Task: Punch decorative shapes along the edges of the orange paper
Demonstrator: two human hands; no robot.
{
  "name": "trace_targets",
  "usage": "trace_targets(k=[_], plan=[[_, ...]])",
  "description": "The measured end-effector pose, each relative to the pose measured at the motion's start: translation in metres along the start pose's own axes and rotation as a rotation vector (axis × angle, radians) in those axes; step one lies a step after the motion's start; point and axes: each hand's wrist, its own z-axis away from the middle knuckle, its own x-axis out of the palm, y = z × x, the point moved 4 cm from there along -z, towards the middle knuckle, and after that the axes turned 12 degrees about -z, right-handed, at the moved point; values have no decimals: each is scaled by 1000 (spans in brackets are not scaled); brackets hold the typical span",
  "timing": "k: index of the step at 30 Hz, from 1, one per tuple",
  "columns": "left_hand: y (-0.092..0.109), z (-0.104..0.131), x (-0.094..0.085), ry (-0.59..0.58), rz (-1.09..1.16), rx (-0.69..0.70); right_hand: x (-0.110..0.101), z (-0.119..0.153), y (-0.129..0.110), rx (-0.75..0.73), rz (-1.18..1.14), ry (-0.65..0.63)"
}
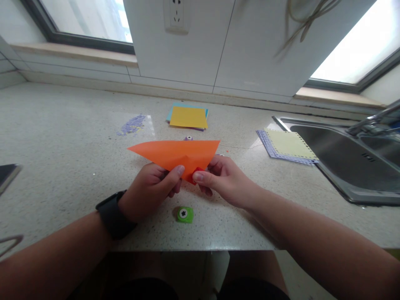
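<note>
An orange sheet of paper [184, 152] is held up over the counter, its near edge between my two hands. My left hand [159, 179] pinches the sheet with the thumb on top. In my right hand [223, 177] is a small red craft punch [197, 171], pressed between thumb and fingers at the paper's near edge; the thumb covers much of it. A green punch [185, 214] lies on the counter close to me. Beyond the orange sheet a purple punch [188, 138] is partly hidden.
Yellow paper [189, 117] tops a coloured stack at the back. Purple paper bits [133, 125] lie left of it. Pale yellow and lilac sheets with punched edges [289, 143] overlap the rim of the sink [343, 187]. A dark flat object [8, 175] is at far left.
</note>
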Motion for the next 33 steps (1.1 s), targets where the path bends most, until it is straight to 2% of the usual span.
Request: trace_targets(k=[25, 33], plan=[[-3, 1, 2, -9, 37, -23, -1, -1, 2, -2, -23, -10], [-2, 1, 1, 6, 46, -32, -3, -1, 8, 68, -36, -26]])
